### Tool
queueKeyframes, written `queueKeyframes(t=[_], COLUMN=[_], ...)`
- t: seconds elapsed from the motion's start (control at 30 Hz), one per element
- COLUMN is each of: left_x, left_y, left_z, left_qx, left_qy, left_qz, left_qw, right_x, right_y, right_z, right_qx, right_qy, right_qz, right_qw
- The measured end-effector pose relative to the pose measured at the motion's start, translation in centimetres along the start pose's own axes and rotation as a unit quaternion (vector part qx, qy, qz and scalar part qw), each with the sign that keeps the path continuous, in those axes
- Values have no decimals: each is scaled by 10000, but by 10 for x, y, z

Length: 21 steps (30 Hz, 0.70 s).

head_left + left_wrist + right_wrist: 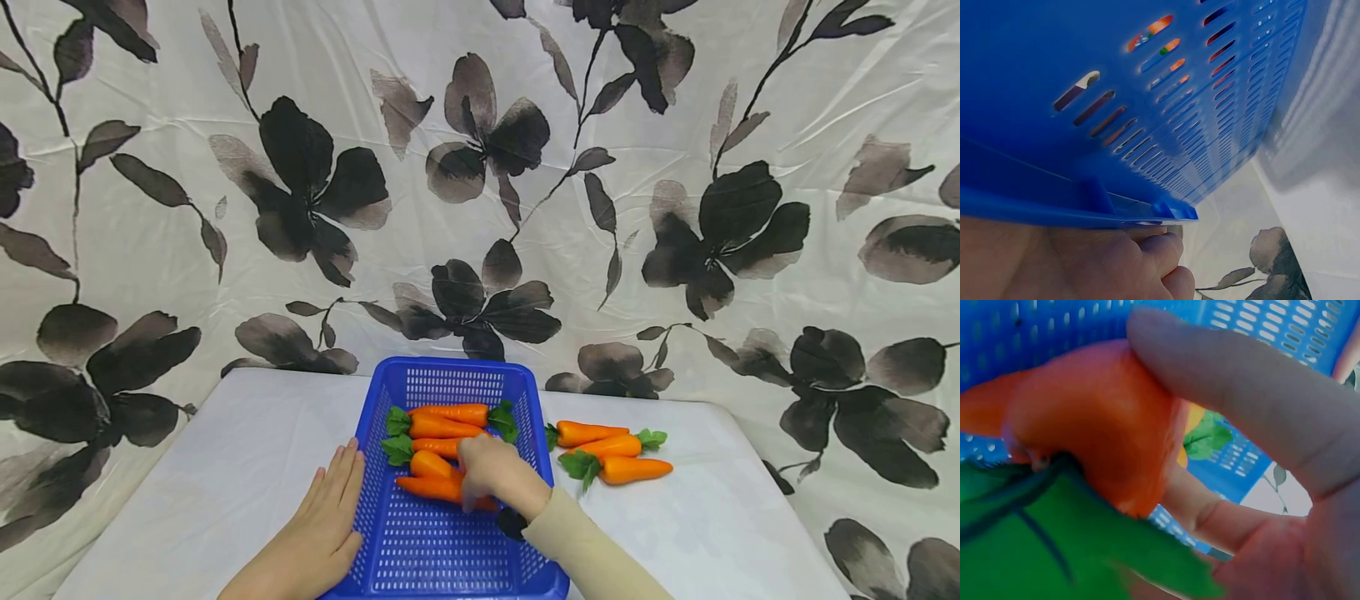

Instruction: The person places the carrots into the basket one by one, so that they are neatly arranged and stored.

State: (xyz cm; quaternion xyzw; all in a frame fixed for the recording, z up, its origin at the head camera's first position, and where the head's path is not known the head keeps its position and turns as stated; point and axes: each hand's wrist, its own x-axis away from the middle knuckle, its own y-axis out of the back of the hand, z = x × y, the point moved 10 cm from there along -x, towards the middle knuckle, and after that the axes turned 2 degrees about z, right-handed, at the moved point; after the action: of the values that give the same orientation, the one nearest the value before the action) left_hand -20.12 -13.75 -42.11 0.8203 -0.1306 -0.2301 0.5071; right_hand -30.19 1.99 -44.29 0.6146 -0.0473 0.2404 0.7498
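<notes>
A blue basket [442, 554] stands on the white table [247, 467], carrots [444, 427] lying across its middle and far part. Inside, the right hand [495, 468] pinches a leafy carrot [1100, 419]; the left hand [324, 512], fingers straight, touches the left rim. Three other carrots [609, 447] lie just right.

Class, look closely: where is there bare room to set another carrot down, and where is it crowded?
Bare: the table left of the left hand; the floor of the blue basket, nearer than its carrots; the table right of the sleeve, nearer than the three loose carrots. Crowded: the basket's middle, around the right hand.
</notes>
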Motion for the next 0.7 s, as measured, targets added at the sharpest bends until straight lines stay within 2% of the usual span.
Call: queueKeyframes(t=[0.1,0.3,0.5,0.57,0.7], left_x=[0,1,1,1,1], left_y=[0,0,0,1,1], left_z=[0,-2,-3,-3,-3], left_qx=[-40,-151,-277,-288,-324], left_qy=[-19,-113,-189,-180,-206], left_qz=[-22,-79,-159,-166,-216], left_qw=[10000,9998,9993,9993,9990], right_x=[1,0,-5,-7,-7], right_y=[-4,-7,-12,-12,-11], right_z=[-2,-3,-2,-2,0], right_qx=[44,117,868,1171,1406], right_qy=[-97,-310,-581,-596,-491], right_qz=[112,71,86,15,-219], right_qw=[9999,9994,9945,9913,9886])
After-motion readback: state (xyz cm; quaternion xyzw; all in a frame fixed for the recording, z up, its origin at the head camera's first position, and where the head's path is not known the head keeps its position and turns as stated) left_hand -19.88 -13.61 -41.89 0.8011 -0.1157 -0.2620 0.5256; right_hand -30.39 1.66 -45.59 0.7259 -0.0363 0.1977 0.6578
